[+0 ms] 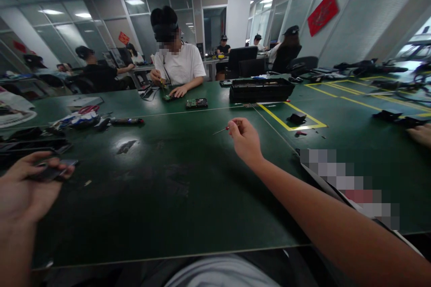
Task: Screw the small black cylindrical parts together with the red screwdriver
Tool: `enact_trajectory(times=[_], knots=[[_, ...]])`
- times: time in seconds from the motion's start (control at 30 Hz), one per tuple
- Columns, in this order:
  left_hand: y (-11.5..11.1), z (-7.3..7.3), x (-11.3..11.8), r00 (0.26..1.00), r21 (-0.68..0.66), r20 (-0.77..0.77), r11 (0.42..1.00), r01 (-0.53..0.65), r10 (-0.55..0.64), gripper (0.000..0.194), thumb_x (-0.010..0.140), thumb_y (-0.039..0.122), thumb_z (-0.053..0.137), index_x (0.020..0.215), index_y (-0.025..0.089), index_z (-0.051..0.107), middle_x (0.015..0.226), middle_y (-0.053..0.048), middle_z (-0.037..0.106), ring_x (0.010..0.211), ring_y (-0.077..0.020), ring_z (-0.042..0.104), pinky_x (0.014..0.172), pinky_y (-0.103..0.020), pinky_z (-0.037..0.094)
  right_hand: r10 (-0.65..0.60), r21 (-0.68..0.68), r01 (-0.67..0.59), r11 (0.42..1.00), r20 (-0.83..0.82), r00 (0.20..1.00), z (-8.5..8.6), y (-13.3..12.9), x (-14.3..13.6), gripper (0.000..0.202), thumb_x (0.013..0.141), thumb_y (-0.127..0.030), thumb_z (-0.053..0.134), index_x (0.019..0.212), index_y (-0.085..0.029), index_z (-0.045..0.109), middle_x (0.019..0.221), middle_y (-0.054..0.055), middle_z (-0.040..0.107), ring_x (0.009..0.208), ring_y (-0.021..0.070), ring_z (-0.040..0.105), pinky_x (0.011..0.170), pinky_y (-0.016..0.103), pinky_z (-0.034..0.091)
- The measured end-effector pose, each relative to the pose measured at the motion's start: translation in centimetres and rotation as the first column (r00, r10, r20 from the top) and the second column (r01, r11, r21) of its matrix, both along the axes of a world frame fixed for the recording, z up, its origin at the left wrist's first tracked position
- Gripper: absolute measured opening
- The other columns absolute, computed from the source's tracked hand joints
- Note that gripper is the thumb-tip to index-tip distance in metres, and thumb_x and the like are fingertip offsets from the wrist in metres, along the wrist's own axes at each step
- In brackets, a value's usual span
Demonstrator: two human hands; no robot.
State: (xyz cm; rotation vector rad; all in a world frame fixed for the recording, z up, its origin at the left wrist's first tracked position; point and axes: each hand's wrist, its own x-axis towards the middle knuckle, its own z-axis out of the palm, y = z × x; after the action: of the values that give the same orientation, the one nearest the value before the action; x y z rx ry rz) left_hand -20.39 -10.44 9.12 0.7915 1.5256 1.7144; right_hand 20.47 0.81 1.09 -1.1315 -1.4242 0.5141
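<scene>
My left hand (35, 184) is at the left side of the green table (141, 215), palm turned up. Its fingers are closed round a flat dark piece with a shiny face (54, 170); blur hides its exact kind. Over the middle of the table, my right hand (245, 140) pinches a small screwdriver (221, 131). The thin shaft points left and a bit of red shows by the fingers, which cover most of the handle. The screwdriver tip is apart from any part.
Opposite, a person in a white shirt (185, 60) works on a green circuit board. A hard drive (197, 103) and a long black housing (261, 89) lie ahead. Cluttered tools (84, 119) and black trays (40, 145) are left; a black part (296, 119) sits inside yellow tape. Another hand (420, 134) shows far right.
</scene>
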Motion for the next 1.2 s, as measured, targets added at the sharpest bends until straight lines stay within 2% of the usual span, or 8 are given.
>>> enact_trajectory(times=[0.1,0.3,0.43,0.57,0.73,0.83,1.07,1.2], knots=[[1.7,-0.4,2.9,0.992,0.123,0.121,0.992,0.012,-0.027,0.030,0.055,0.005,0.055,0.083,0.016,0.057,0.068,-0.002,0.052,0.069,-0.0147,0.049,0.071,-0.031,0.052,-0.008,-0.021,0.008,1.000,0.015,1.000,0.1,-0.1,0.1,0.029,0.096,-0.050,0.056,0.097,-0.023,0.066,0.069,-0.001,0.063,0.062,0.0165,0.059,0.060,0.032,0.043],[6.1,-1.0,12.3,0.936,0.083,0.232,0.964,0.253,-0.266,0.025,0.069,0.003,0.049,0.091,0.014,0.058,0.072,-0.004,0.052,0.067,-0.0162,0.051,0.069,-0.030,0.049,-0.003,-0.014,0.003,1.000,0.033,0.999,-0.4,0.0,0.3,0.029,0.094,-0.047,0.058,0.106,-0.022,0.067,0.080,0.002,0.068,0.070,0.0187,0.062,0.066,0.034,0.047],[7.8,-2.9,16.9,0.860,0.096,0.194,0.881,0.463,-0.473,0.032,0.068,0.006,0.051,0.098,0.015,0.058,0.075,-0.004,0.056,0.070,-0.0174,0.056,0.070,-0.029,0.050,0.004,0.008,-0.004,1.000,0.025,1.000,-0.7,0.2,0.3,0.028,0.095,-0.036,0.055,0.118,-0.022,0.064,0.095,0.006,0.071,0.081,0.0210,0.066,0.073,0.037,0.049],[9.2,-5.8,19.9,0.823,0.106,0.096,0.828,0.551,-0.560,0.034,0.067,0.008,0.051,0.100,0.015,0.056,0.076,-0.003,0.058,0.071,-0.0165,0.056,0.070,-0.027,0.045,0.001,-0.014,0.001,1.000,0.116,0.993,-0.4,0.0,0.2,0.028,0.096,-0.042,0.056,0.110,-0.021,0.069,0.077,0.003,0.068,0.070,0.0197,0.063,0.068,0.036,0.046],[10.2,-9.0,20.3,0.738,0.139,-0.164,0.725,0.675,-0.655,0.024,0.077,0.021,0.054,0.101,0.017,0.058,0.084,-0.003,0.058,0.081,-0.0167,0.056,0.078,-0.029,0.043,-0.014,0.026,0.010,1.000,0.157,0.987,0.5,-1.1,-0.2,0.027,0.092,-0.047,0.063,0.087,-0.021,0.066,0.067,-0.001,0.062,0.060,0.0153,0.054,0.060,0.031,0.039],[10.1,-9.8,19.7,0.655,0.078,-0.323,0.670,0.738,-0.684,0.041,0.074,0.021,0.067,0.113,0.019,0.055,0.096,-0.002,0.060,0.092,-0.0182,0.059,0.089,-0.031,0.045,-0.005,0.061,-0.003,0.998,0.127,0.992,0.8,-1.5,-0.4,0.026,0.092,-0.044,0.063,0.082,-0.021,0.061,0.067,-0.002,0.060,0.060,0.0143,0.053,0.060,0.030,0.040],[9.6,-10.7,19.2,0.582,-0.031,-0.612,0.752,0.658,-0.535,0.031,0.083,0.024,0.071,0.113,0.022,0.065,0.116,-0.006,0.066,0.111,-0.0229,0.061,0.105,-0.040,0.044,0.112,0.144,-0.095,0.985,-0.115,0.987,0.8,-2.0,-0.6,0.019,0.098,-0.040,0.054,0.093,-0.022,0.061,0.075,0.000,0.066,0.068,0.0154,0.063,0.066,0.031,0.050],[9.6,-10.9,19.1,0.538,-0.046,-0.697,0.778,0.626,-0.474,0.038,0.083,0.018,0.072,0.120,0.025,0.068,0.125,-0.005,0.067,0.118,-0.0240,0.061,0.109,-0.042,0.043,0.170,0.145,-0.152,0.978,-0.121,0.978,0.4,-2.0,-0.9,0.018,0.098,-0.040,0.056,0.098,-0.023,0.061,0.082,0.001,0.071,0.074,0.0163,0.068,0.071,0.033,0.054]])
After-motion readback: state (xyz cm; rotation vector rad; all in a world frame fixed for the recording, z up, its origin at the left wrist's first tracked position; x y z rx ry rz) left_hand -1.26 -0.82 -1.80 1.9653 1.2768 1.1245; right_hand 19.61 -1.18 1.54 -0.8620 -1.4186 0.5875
